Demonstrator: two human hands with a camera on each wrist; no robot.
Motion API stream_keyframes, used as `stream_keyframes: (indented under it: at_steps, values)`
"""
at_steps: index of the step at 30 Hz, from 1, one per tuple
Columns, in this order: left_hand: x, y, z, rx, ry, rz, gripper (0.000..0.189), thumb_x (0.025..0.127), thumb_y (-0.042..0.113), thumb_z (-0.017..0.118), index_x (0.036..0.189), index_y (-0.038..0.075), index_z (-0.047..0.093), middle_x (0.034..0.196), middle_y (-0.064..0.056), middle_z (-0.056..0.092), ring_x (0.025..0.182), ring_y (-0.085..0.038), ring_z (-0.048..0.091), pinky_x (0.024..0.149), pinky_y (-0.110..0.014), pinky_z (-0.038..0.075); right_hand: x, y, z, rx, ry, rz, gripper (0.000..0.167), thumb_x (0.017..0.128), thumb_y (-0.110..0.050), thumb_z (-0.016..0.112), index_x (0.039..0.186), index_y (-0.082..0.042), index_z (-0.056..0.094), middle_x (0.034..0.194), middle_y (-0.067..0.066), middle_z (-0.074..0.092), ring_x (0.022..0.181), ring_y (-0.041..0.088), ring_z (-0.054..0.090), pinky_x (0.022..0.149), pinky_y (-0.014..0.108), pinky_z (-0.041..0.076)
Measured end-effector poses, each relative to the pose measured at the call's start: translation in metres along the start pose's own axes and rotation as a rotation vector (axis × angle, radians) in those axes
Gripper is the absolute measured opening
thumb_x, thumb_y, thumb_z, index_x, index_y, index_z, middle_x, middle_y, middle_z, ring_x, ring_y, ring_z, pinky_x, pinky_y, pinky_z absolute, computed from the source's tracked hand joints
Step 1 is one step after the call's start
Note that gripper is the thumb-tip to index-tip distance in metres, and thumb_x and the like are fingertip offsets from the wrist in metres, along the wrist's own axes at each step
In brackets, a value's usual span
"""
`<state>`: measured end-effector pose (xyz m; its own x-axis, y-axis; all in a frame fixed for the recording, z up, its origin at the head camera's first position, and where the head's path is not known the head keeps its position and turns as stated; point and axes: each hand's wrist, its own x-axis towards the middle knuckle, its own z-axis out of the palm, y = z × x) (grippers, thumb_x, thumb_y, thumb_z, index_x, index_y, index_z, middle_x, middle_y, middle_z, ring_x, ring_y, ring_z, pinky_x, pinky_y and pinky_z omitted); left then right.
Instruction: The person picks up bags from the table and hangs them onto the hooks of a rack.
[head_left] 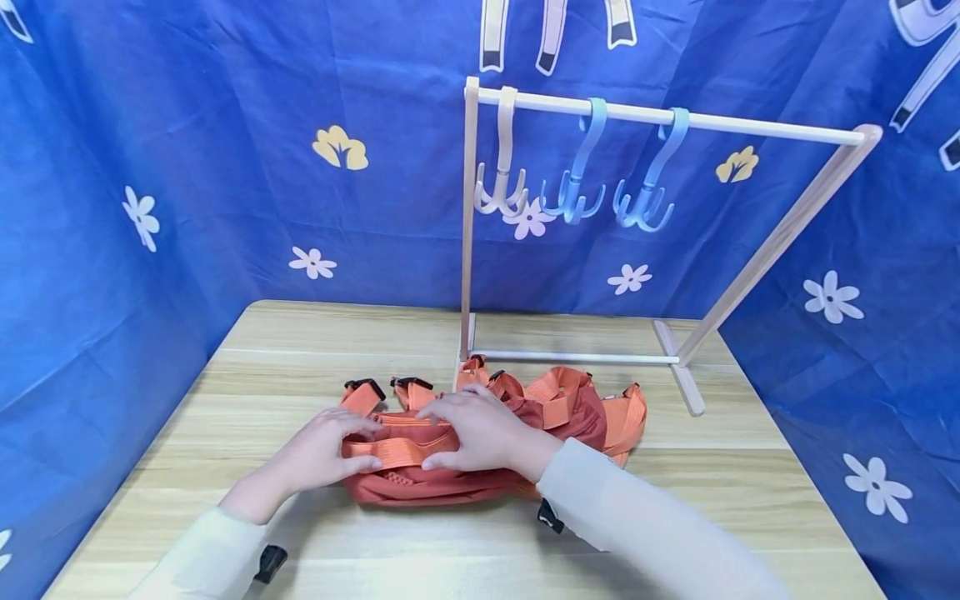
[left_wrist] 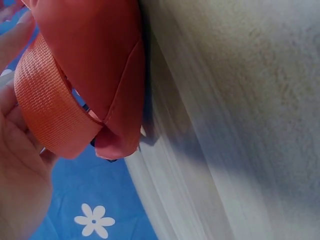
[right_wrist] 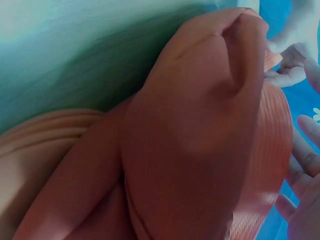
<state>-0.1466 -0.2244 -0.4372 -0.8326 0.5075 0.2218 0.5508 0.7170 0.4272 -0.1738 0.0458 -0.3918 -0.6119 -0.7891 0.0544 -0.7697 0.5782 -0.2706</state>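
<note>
A red bag (head_left: 427, 487) with orange webbing straps lies on the table in front of me. Its left end is between the thumb and fingers of my left hand (head_left: 330, 446), which holds the orange strap (head_left: 397, 452) there. In the left wrist view, this strap (left_wrist: 55, 100) bows out beside the palm, and some fingers pass behind it. My right hand (head_left: 483, 429) rests over the bag's middle, thumb and fingers spread apart. The right wrist view shows that hand's fingers (right_wrist: 305, 160) nearly straight along the webbing. More red fabric and straps (head_left: 577, 400) are bunched to the right.
Behind the bag stands a wooden rack (head_left: 468, 225) with a white top bar. A white hook hanger (head_left: 504, 158) and two blue hook hangers (head_left: 581, 162) hang from it. Black buckles (head_left: 270, 564) lie near my forearms. Blue patterned cloth (head_left: 225, 167) encloses the table.
</note>
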Motion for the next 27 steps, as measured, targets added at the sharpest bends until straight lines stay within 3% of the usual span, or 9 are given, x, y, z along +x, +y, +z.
stream_keyframes:
  at_steps: [5,12,21,27]
  values:
    - [0.0,-0.002,0.002,0.008,0.015,0.024,0.037,0.076,0.036,0.079,0.099,0.007,0.072,0.097,0.0,0.07,0.094,-0.025,0.062,0.087,-0.05,0.044,0.006,-0.003,0.008,-0.02,-0.003,0.02,0.055,0.082,-0.057,0.066,0.126,-0.023,0.058,0.105,-0.017,0.062,0.098,-0.001,0.055,0.102,0.039,0.03]
    - [-0.003,-0.004,0.002,-0.015,0.051,0.05,0.023,0.076,0.033,0.08,0.088,0.015,0.073,0.089,0.008,0.069,0.084,-0.017,0.062,0.079,-0.043,0.047,0.015,-0.002,0.021,-0.048,0.027,-0.003,0.037,0.082,-0.053,0.068,0.107,-0.026,0.066,0.078,-0.023,0.053,0.071,-0.009,0.048,0.085,0.03,0.035]
    - [-0.007,-0.005,0.002,-0.127,0.069,0.05,0.017,0.074,0.027,0.082,0.086,0.019,0.072,0.087,0.011,0.069,0.08,-0.011,0.058,0.073,-0.035,0.046,0.017,-0.002,0.028,-0.04,0.055,-0.005,0.028,0.082,-0.051,0.069,0.098,-0.027,0.07,0.06,-0.023,0.045,0.058,-0.01,0.042,0.074,0.027,0.032]
    - [-0.009,-0.006,0.001,-0.205,0.046,-0.019,0.018,0.075,0.029,0.081,0.088,0.019,0.073,0.089,0.011,0.069,0.083,-0.012,0.058,0.077,-0.037,0.045,0.016,0.0,0.03,0.003,0.101,-0.023,0.024,0.083,-0.046,0.071,0.095,-0.025,0.071,0.056,-0.023,0.043,0.056,-0.011,0.04,0.076,0.025,0.034]
